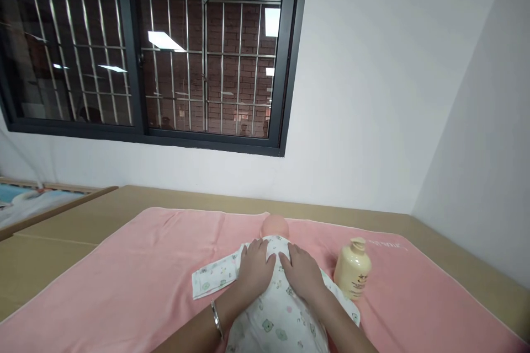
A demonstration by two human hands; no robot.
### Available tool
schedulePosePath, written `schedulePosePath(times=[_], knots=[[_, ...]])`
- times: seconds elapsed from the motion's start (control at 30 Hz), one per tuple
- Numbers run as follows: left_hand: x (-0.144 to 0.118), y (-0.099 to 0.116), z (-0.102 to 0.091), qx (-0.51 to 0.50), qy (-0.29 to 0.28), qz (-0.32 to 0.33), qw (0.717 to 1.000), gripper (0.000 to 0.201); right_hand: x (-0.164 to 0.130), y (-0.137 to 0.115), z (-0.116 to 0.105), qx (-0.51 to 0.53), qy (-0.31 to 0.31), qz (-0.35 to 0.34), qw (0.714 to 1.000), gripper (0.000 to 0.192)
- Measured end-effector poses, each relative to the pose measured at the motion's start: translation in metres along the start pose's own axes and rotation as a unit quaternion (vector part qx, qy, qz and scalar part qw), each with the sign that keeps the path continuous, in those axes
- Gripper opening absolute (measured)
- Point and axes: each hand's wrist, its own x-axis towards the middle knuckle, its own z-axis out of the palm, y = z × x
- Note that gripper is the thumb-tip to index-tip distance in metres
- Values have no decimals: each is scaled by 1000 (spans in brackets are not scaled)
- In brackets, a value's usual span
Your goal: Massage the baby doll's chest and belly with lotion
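A baby doll (275, 226) lies on a pink towel (165, 265), its head toward the wall. White clothing with a small green and pink print (285, 314) covers its body, and one sleeve (214, 277) stretches out to the left. My left hand (255, 266) rests flat on the upper left of the clothed body. On the upper right lies my right hand (303, 271), fingers also extended. Both thumbs point inward, close to each other but apart. The doll's face does not show.
A pale yellow pump bottle (353, 269) stands on the towel just right of my right forearm. The towel covers a tan tabletop (83, 229) set against a white wall (364, 83). Above is a dark-framed window (211, 66) with metal bars. Bluish bedding (41, 201) shows at far left.
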Motion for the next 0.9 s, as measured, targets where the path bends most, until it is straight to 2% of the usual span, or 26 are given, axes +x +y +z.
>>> schedulePosePath(times=[0.13,0.2,0.3,0.37,0.53,0.63,0.7,0.77,0.9], knots=[[-6,5,-1,-10,40,24,999,42,-12,-18,0,-40,27,-11,999,49],[-8,7,0,2,47,11,999,41,-14,-23,1,-58,41,-18,997,46],[-7,7,2,14,48,-28,998,46,-11,-22,4,-48,41,-19,998,44],[-6,6,4,11,56,-30,998,47,-6,-17,5,-32,33,-15,999,46],[-13,4,10,-10,134,56,989,38,-2,-10,-2,-12,13,-36,999,49],[-19,5,11,-20,168,61,984,35,-14,-23,-6,-56,21,-42,997,46],[-20,5,9,-19,150,31,988,35,-22,-32,-6,-86,8,-41,995,44],[-17,4,7,-13,103,-6,995,40,-24,-35,-4,-91,-2,-29,995,46],[-5,0,6,-18,4,-34,999,49,-9,-19,2,-41,-5,4,999,53]])
